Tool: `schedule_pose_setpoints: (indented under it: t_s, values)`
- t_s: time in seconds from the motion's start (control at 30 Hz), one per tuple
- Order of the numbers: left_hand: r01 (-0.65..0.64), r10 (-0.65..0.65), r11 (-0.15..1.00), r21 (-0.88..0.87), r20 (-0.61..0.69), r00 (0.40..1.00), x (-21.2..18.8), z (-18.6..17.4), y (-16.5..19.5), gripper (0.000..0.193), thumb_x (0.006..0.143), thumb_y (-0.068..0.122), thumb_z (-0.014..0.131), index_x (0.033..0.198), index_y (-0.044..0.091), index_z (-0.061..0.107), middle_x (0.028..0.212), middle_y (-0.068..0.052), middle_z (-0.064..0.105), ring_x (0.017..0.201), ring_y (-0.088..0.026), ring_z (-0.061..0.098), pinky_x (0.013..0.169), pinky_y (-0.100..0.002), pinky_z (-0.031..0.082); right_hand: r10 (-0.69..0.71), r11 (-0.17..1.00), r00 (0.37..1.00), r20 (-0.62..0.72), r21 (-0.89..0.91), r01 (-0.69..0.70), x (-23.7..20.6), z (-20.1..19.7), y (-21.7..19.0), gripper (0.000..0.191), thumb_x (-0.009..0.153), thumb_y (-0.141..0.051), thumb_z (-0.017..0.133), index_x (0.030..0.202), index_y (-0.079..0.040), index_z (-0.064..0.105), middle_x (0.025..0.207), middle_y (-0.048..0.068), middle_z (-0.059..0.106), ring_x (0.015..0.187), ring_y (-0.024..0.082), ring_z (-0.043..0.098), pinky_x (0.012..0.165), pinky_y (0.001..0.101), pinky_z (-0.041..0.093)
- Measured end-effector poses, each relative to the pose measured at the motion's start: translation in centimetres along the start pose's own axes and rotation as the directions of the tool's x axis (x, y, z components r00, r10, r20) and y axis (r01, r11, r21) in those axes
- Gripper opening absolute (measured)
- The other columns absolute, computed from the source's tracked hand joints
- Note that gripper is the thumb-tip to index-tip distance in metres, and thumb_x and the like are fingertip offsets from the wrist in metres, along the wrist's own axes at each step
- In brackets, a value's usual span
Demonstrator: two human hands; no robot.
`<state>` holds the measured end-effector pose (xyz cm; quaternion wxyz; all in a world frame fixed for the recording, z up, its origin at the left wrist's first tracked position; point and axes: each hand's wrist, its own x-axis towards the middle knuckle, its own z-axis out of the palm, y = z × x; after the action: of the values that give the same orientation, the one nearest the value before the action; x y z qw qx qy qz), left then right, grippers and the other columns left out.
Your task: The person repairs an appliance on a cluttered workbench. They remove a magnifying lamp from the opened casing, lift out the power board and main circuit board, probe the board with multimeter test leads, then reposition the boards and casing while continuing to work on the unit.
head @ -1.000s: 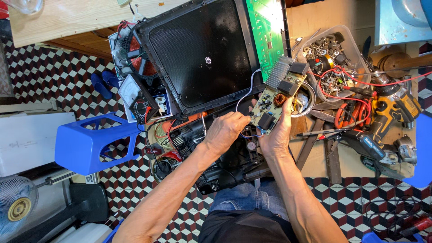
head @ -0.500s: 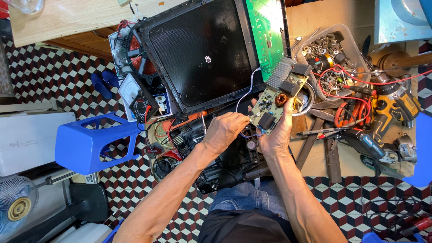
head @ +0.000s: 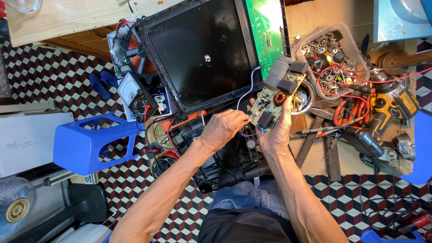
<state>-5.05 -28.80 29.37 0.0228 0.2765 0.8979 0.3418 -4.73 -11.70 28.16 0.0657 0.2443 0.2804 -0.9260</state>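
Head view, looking down: my right hand (head: 276, 132) cradles a small circuit board (head: 273, 104) from below, thumb along its right edge, fingers closed around its lower end. The board tilts up and away from me, with a finned heatsink (head: 275, 72) at its far end and a copper coil (head: 280, 97) near the middle. My left hand (head: 223, 128) sits just left of it, fingertips pinched narrow at the board's lower left corner, where thin wires (head: 245, 92) leave it; whether I grip a wire or only press on the board, I cannot tell.

Just beyond both hands lies the black cooktop housing (head: 198, 51), flipped open, with a green control board (head: 265, 27) along its right side. Left of my left hand is an analogue meter (head: 135, 96) and a blue plastic stool (head: 92, 144). Right of my right hand stands a clear tub of small parts (head: 333, 58), then red-handled pliers (head: 348, 112) and a yellow cordless drill (head: 396, 101) on the table (head: 315, 162).

As I judge it, the board is already out of the housing and under inspection, with wires attached; any repair and all reassembly remain.
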Motion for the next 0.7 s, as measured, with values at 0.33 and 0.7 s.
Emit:
schedule_pose_setpoints:
  t_s: [0.33,0.7]
  values:
    - [-0.054,0.056,0.998,-0.024,0.121,0.991,0.4,-0.2,-1.1,0.011,0.088,0.011,0.072,0.098,0.008,0.070,0.095,-0.003,0.068,0.091,-0.023,0.068,0.076,-0.035,0.057,0.033,0.997,0.999,-0.009,-0.066,-0.034,-0.3,-0.5,0.6,0.066,0.098,-0.063,0.051,0.135,-0.009,0.058,0.123,0.007,0.067,0.116,0.025,0.067,0.099,0.0437,0.057]
    - [-0.195,0.180,0.981,0.025,0.276,0.944,1.5,-0.4,-2.2,0.009,0.084,0.008,0.069,0.093,0.009,0.070,0.092,-0.004,0.065,0.093,-0.025,0.067,0.078,-0.037,0.057,0.130,0.984,0.991,0.012,-0.126,-0.127,-0.1,-1.3,0.5,0.069,0.097,-0.065,0.050,0.138,-0.010,0.058,0.126,0.007,0.068,0.119,0.023,0.065,0.096,0.0397,0.056]
